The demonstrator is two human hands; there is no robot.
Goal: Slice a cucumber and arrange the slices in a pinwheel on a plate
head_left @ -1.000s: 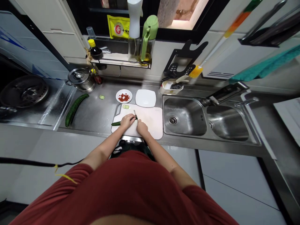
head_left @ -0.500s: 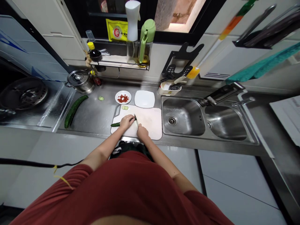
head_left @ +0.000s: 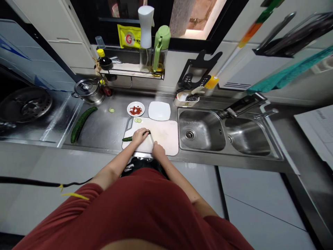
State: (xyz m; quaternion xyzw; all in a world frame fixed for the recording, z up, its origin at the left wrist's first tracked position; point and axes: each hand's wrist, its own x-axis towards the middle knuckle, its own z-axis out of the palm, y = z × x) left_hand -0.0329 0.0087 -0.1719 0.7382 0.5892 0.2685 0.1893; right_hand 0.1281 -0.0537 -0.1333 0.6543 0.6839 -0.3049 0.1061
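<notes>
My left hand [head_left: 139, 136]: fingers curled down over the cucumber [head_left: 127, 139], closed on it, no open gap that I can see. Its dark green length sticks out to the left of my palm, and a bit shows by my fingertips on the other side. My right hand [head_left: 158, 151]: fingers wrapped shut round the handle end of the knife [head_left: 152, 138]; handle itself hidden in my fist. Blade slants up and left to the cucumber's right end; too small to tell if the edge touches.

All of this is over the white cutting board [head_left: 166, 138], lying flat on the steel table [head_left: 104, 130]. Two pale slices [head_left: 138, 121] at the board's upper left, near its grey handle cutout. Just beyond the board: round plate [head_left: 128, 110] with chopped red pieces [head_left: 135, 110] on it, square white dish [head_left: 159, 111] beside it. Left of those, a small pale green piece [head_left: 111, 110] on the table. Farther left, a bigger whole cucumber [head_left: 81, 125], set at a slant. Lidded pot [head_left: 89, 93] behind that. Double sink [head_left: 203, 129] right of the board.
</notes>
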